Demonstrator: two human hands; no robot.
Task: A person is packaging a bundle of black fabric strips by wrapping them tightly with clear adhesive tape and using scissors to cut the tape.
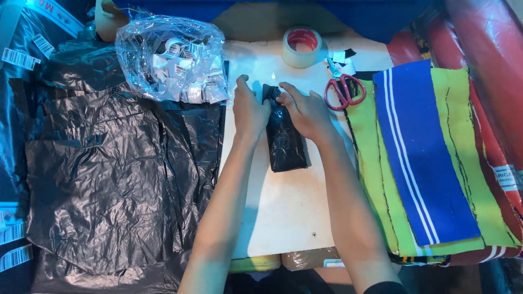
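A small package wrapped in black plastic (285, 142) lies lengthwise on the white board (283, 212). My left hand (249, 109) presses against its far left side, fingers closed around the top end. My right hand (306, 110) grips the same far end from the right, fingers pinching the bunched plastic. Both forearms reach in from the bottom of the view.
A stack of black plastic bags (109, 179) lies to the left. Behind them sits a clear bag of small white labels (173, 59). A tape roll (301, 47) and red-handled scissors (343, 87) lie at the back. Striped blue and green fabric pieces (425, 158) lie right.
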